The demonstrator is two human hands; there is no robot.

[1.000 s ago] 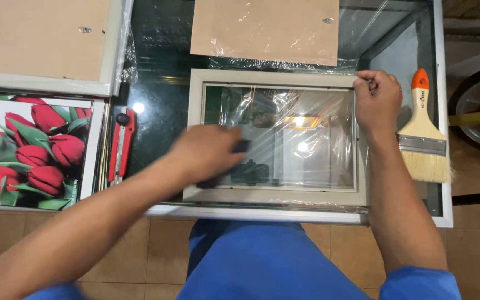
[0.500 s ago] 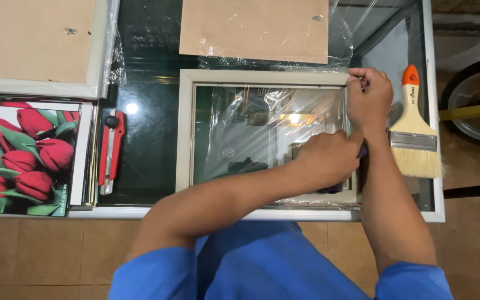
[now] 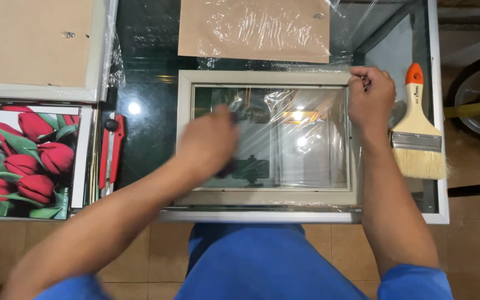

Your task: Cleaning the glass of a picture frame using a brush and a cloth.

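A beige picture frame [image 3: 268, 196] with a glass pane lies flat on loose clear plastic wrap on a glass-topped table [image 3: 440, 183]. My left hand [image 3: 208, 141], blurred with motion, presses on the left part of the pane, and a small dark pad [image 3: 226, 166] peeks out beneath its fingers. My right hand [image 3: 370, 98] grips the frame's top right corner, fingers closed on the rail.
A wide paintbrush [image 3: 418, 133] with an orange-tipped handle lies right of the frame. A red utility knife [image 3: 111, 150] lies to its left, beside a red tulip print [image 3: 23, 158]. A brown backing board [image 3: 254, 28] and another backed frame [image 3: 34, 44] lie farther back.
My left hand has swept across the glass from the right side back to the left side. The right hand has stayed on the top right corner.
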